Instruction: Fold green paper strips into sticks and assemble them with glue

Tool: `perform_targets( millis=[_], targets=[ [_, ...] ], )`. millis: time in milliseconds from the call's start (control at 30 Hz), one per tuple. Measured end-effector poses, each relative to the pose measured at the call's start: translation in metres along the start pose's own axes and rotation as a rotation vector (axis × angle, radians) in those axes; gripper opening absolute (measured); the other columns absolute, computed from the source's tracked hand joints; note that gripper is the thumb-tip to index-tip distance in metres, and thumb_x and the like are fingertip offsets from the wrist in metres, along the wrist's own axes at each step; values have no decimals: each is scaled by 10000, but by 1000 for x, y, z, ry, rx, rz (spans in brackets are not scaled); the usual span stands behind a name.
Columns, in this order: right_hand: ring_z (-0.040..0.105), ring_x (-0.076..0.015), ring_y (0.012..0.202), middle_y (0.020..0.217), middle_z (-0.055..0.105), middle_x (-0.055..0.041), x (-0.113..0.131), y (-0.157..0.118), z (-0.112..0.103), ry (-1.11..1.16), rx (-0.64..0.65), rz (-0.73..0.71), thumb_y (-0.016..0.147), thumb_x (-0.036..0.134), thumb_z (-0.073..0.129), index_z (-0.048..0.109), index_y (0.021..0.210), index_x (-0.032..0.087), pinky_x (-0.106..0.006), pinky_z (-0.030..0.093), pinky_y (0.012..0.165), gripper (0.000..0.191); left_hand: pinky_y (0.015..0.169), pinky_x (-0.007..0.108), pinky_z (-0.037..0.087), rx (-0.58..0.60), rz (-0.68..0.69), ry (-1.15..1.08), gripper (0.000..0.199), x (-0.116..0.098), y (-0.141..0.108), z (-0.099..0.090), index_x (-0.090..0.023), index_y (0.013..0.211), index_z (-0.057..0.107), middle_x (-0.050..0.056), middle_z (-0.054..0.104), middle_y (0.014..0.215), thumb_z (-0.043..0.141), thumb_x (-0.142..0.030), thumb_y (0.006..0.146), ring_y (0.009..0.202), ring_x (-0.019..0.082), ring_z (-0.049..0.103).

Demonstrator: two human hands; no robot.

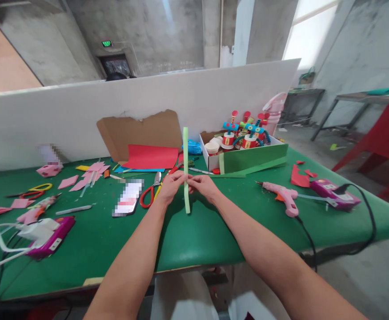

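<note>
A long, narrow light green paper strip (186,151) stands nearly upright between my hands, above the green tabletop. My left hand (172,186) pinches it near its middle from the left side. From the right, my right hand (203,186) pinches the same strip at about that height, thumb and fingers together. Scissors with red handles (147,196) lie just left of my left hand, blades pointing away. Beyond the hands are red paper (152,156) and a piece of brown cardboard (141,133) leaning against the white board.
Paper-cup figures (228,138) fill a box (210,162) at the back right, with green paper (257,159) in front. Pink glue guns (282,195) (36,213) and purple power strips (336,194) (52,238) lie on both sides, with trailing cords. A phone (127,198) lies left of the scissors.
</note>
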State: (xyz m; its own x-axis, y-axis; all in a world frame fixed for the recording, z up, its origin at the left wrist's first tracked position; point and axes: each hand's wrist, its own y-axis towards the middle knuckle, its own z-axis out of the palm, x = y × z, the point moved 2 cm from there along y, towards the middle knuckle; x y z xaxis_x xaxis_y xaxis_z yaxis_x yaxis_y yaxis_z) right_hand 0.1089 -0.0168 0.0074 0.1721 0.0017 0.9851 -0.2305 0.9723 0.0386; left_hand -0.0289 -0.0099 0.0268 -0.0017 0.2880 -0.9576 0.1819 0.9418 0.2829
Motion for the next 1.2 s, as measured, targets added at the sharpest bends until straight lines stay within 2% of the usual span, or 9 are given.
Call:
perform_targets(
  millis=[100, 167, 267, 367, 500, 667, 933, 1133, 1200],
  targets=[
    [523, -93, 532, 644, 622, -8, 5, 1, -6, -32, -124, -67, 593, 553, 742, 665, 722, 162, -230, 440, 530, 419, 574, 229, 401, -64, -32, 4, 294, -3, -1, 2, -178, 715, 653, -8, 604, 581, 640, -470, 739, 582, 117, 535],
    [487, -85, 540, 650, 609, 3, 8, 1, -8, -92, -164, -147, 629, 563, 706, 676, 750, 165, -217, 409, 524, 416, 501, 223, 366, 28, -92, 45, 337, -3, -3, 8, -175, 710, 619, -26, 558, 478, 620, -510, 743, 472, 105, 486],
    [448, -95, 537, 566, 553, 12, 9, 1, -10, -222, -201, -192, 658, 587, 660, 674, 664, 148, -229, 363, 513, 440, 470, 216, 351, 181, -157, 87, 402, 2, -6, 19, -160, 709, 603, -26, 545, 428, 634, -560, 715, 415, 98, 467],
    [411, -95, 509, 498, 494, 24, 8, 1, -12, -239, -231, -175, 679, 611, 620, 684, 654, 138, -234, 327, 494, 479, 476, 220, 379, 237, -225, 59, 459, 8, -7, 23, -147, 708, 599, -5, 575, 448, 647, -603, 684, 419, 104, 495],
    [402, -83, 479, 482, 466, 39, 6, 2, -10, -118, -187, -159, 682, 615, 610, 681, 679, 144, -226, 334, 487, 477, 478, 228, 402, 203, -208, 79, 461, 10, -5, 21, -148, 688, 597, -3, 575, 448, 636, -608, 690, 412, 107, 505],
    [415, -81, 453, 474, 511, 25, 4, 2, -11, -181, -262, -149, 617, 576, 691, 629, 553, 151, -232, 342, 472, 434, 474, 224, 400, 170, -130, 259, 360, 6, -6, 21, -163, 719, 626, -17, 574, 440, 582, -516, 771, 403, 114, 515],
    [431, -85, 469, 467, 490, 37, 14, 1, -24, -106, -231, -104, 645, 524, 703, 730, 707, 150, -222, 381, 484, 380, 461, 225, 405, 202, -148, 271, 317, 2, -8, 21, -176, 657, 610, -11, 587, 434, 627, -476, 756, 396, 122, 530],
    [457, -77, 483, 488, 531, 29, 13, 0, -17, -39, -3, -37, 620, 485, 747, 721, 718, 124, -220, 376, 502, 375, 456, 225, 414, 278, -268, 108, 460, 4, -11, 24, -139, 732, 653, 16, 592, 446, 647, -597, 704, 400, 121, 537],
    [469, -76, 485, 500, 537, 32, 13, 1, -18, 4, -34, -38, 607, 468, 762, 717, 731, 126, -221, 383, 511, 366, 446, 222, 409, 250, -275, 111, 465, 4, -12, 24, -137, 690, 647, 16, 580, 432, 646, -602, 702, 387, 111, 518]
  ],
)
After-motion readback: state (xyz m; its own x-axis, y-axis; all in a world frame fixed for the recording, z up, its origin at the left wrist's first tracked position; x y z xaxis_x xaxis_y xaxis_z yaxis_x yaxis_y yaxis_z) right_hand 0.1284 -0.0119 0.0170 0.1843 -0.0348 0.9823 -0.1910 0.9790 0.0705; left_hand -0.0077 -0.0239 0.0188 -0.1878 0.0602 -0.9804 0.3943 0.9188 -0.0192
